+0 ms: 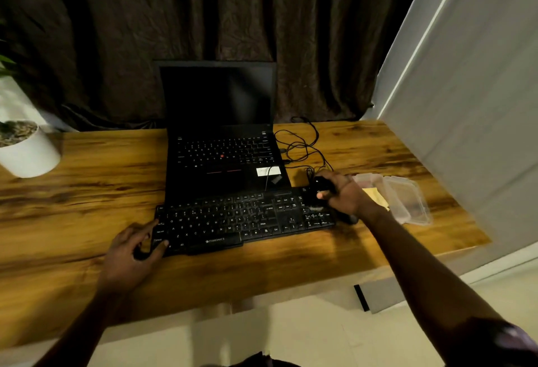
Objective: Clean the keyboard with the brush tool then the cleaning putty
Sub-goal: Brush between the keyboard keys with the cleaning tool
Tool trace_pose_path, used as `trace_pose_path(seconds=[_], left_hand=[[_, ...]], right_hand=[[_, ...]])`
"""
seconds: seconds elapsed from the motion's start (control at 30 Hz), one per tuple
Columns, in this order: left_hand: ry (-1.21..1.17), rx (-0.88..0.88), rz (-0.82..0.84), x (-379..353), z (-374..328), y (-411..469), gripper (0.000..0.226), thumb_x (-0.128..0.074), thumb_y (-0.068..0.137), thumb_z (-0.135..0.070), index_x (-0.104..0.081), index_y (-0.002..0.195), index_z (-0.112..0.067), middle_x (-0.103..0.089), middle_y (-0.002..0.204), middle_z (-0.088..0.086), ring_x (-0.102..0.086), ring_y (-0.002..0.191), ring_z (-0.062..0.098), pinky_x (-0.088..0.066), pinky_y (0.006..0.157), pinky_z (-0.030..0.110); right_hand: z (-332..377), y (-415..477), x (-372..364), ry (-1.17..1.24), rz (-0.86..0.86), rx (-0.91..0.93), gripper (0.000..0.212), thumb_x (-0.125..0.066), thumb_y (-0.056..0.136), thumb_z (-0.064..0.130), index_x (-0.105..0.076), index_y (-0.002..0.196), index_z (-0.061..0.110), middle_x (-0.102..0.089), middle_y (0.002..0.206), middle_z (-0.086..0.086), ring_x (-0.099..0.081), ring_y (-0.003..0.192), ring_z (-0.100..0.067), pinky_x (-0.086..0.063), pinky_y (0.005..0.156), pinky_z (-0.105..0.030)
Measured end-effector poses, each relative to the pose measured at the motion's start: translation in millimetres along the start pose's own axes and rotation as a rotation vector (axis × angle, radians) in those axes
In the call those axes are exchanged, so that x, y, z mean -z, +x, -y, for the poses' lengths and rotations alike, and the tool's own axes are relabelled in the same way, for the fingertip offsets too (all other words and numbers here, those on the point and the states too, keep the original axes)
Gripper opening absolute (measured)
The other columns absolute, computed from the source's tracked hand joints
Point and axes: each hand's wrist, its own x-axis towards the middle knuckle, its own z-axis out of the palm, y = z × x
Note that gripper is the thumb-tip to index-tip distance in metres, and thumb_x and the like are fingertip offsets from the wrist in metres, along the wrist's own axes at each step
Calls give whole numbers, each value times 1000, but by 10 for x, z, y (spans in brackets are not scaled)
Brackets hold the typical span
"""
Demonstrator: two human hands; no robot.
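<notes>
A black external keyboard (233, 221) lies on the wooden desk in front of an open black laptop (224, 145). My left hand (131, 250) grips the keyboard's left end, fingers over its edge. My right hand (346, 195) is closed around a black brush tool (320, 189) above the number pad at the keyboard's right end; pale bristles touch the keys there. A yellow lump, likely the cleaning putty (375, 196), lies just right of that hand, partly hidden by it.
A clear plastic container (407, 200) with its lid sits at the desk's right side. Black cables (302, 145) coil right of the laptop. A white plant pot (26, 148) stands far left. A grey wall (465, 104) borders the right edge.
</notes>
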Motion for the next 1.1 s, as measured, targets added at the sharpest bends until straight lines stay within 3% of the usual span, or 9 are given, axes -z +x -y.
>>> trace_pose_path(seconds=[0.03,0.1,0.23,0.4,0.63,0.8,0.9,1.0,1.1], left_hand=[[-6,6,1,1,-2,-1,73,-53,78,-69,-59,138,-27,-54,105,-4,-49,101,17,-43,84,36],[-9,4,-10,3,-24,-1,69,-58,81,-66,-60,137,-26,-54,103,-4,-49,96,15,-41,82,35],[-16,-4,1,9,-20,-7,67,-57,82,-66,-58,138,-28,-53,101,-5,-50,94,16,-44,80,36],[-26,-5,1,0,2,6,74,-50,78,-71,-58,138,-29,-54,102,-5,-50,97,16,-44,82,37],[-8,-3,20,0,22,7,74,-50,79,-73,-56,140,-31,-54,105,-5,-49,98,14,-43,83,35],[-10,19,1,3,-3,6,72,-50,78,-71,-58,138,-32,-53,105,-5,-50,101,16,-43,87,35],[-6,23,0,-10,9,-1,70,-53,79,-70,-57,138,-34,-53,107,-6,-51,107,19,-42,91,36],[-26,37,2,-22,24,-4,69,-53,78,-70,-57,138,-35,-53,108,-6,-50,109,19,-41,92,35],[-37,18,-7,-28,21,-4,69,-53,78,-70,-58,137,-35,-53,103,-6,-53,103,19,-44,88,36]], right_hand=[[-4,5,-25,26,13,-9,48,-69,92,12,-55,134,30,-53,115,-1,-55,106,-18,-51,76,-17],[-50,7,-18,50,28,-33,43,-67,93,2,-54,128,24,-55,108,5,-57,97,-9,-46,66,-6],[-178,-40,122,-11,-17,-14,48,-69,88,-2,-58,130,17,-63,117,-8,-62,112,-30,-51,87,-30],[-179,-109,144,-75,-40,3,52,-70,85,3,-57,128,30,-66,117,-11,-64,109,-31,-57,93,-43],[82,-148,-109,18,35,100,52,-70,89,7,-54,133,32,-63,124,-10,-63,111,-28,-61,88,-47],[-175,-180,73,-19,13,-10,51,-66,90,-5,-55,136,13,-62,122,-9,-58,115,-26,-48,89,-27],[-277,-180,129,-47,-20,-55,52,-67,90,-1,-54,137,18,-64,127,-14,-60,118,-31,-51,96,-34],[-154,-187,40,-5,-17,-5,50,-67,89,-2,-55,133,18,-62,123,-10,-59,115,-27,-51,91,-33],[-1,-207,-97,67,20,62,50,-68,90,-1,-55,118,38,-63,120,-6,-62,108,-22,-58,82,-34]])
